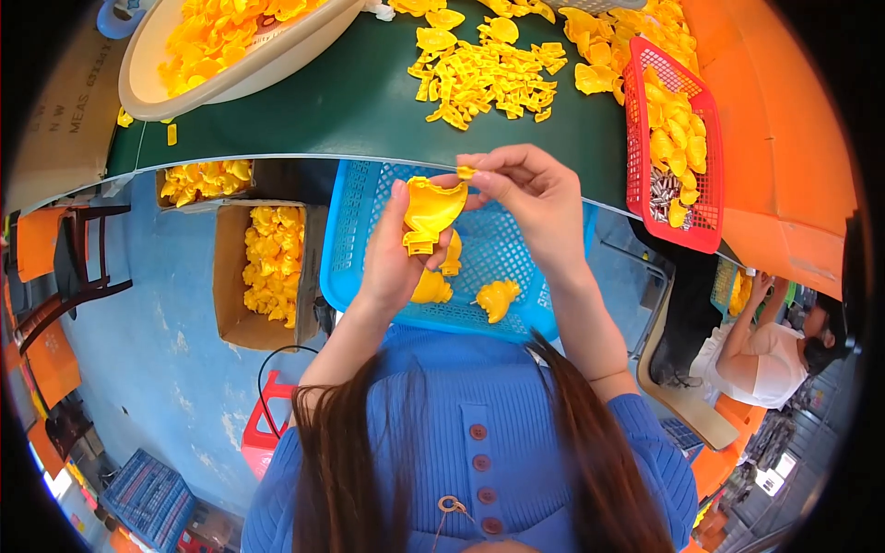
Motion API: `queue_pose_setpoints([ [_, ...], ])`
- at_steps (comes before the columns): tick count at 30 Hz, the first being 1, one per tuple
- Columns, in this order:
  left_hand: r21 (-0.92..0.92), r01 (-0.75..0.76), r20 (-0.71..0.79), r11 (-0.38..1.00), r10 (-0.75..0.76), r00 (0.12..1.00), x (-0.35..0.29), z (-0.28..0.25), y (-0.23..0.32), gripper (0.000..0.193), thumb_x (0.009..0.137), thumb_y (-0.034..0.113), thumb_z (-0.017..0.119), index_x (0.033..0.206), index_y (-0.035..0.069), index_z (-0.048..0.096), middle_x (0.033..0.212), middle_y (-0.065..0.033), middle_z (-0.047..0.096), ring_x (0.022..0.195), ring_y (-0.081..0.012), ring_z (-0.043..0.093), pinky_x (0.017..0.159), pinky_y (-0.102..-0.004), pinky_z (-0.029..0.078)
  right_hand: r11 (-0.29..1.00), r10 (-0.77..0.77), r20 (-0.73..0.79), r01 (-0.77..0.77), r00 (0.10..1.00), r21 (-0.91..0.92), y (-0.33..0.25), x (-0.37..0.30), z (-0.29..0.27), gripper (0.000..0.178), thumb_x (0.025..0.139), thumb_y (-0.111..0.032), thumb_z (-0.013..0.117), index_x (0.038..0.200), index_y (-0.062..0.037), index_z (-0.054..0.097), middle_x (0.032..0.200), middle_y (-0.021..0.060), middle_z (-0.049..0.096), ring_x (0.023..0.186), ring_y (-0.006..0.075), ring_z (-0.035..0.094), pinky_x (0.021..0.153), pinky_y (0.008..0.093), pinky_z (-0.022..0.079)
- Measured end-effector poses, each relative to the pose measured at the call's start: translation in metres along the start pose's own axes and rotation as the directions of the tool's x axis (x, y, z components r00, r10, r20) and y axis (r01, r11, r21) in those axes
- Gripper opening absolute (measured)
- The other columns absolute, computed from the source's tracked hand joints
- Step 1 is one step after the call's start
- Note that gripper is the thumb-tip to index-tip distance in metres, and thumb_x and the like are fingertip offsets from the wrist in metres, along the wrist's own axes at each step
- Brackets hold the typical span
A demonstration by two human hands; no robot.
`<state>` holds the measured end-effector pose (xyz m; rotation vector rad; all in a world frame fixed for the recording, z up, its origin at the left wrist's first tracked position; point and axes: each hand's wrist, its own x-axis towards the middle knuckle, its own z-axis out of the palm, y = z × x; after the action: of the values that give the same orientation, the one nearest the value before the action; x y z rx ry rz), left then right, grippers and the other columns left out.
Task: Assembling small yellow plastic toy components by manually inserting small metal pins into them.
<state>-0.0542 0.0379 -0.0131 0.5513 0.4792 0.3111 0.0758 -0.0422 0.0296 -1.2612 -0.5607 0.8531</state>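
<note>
In my left hand is a hollow yellow plastic shell, its open inner side facing up, gripped between thumb and fingers. My right hand pinches a small yellow plastic piece between thumb and forefinger, right by the shell's upper edge. Whether the two parts touch, I cannot tell. Below both hands sits a blue plastic basket, holding a few rounded yellow parts. On the green table beyond lies a heap of small yellow pieces.
A cream basin of yellow shells stands at the far left. At the right, a red basket holds yellow shells and small silvery parts. Cardboard boxes of yellow parts rest at lower left, near a red stool. Another person sits at right.
</note>
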Motion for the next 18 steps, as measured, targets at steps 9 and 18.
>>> queue_pose_setpoints([
  [9, -0.002, 0.022, -0.049, 1.0, -0.023, 0.999, -0.002, -0.001, -0.004, 0.049, 0.094, 0.046, 0.026, 0.097, 0.007, 0.054, 0.068, -0.0037, 0.054, 0.052, -0.0086, 0.046, 0.042, -0.021, 0.032, 0.783, -0.32, 0.154, 0.352, 0.935, -0.513, 0.014, -0.005, -0.002, 0.012, 0.071, 0.001, 0.067, 0.082, -0.0017, 0.066, 0.083, 0.0079, 0.063, 0.072, 0.0124, 0.056, 0.066, 0.0251, 0.045],
  [18, 0.085, 0.038, -0.068, 0.996, -0.032, 0.997, -0.005, 0.001, -0.005, 0.044, 0.095, 0.046, 0.024, 0.091, 0.011, 0.051, 0.062, -0.0001, 0.045, 0.05, -0.0059, 0.037, 0.043, -0.0199, 0.026, 0.571, -0.406, 0.24, 0.45, 0.882, -0.687, 0.016, -0.002, -0.001, 0.014, 0.065, 0.0, 0.068, 0.078, -0.0061, 0.068, 0.079, 0.0033, 0.066, 0.075, 0.0164, 0.055, 0.068, 0.0265, 0.045],
])
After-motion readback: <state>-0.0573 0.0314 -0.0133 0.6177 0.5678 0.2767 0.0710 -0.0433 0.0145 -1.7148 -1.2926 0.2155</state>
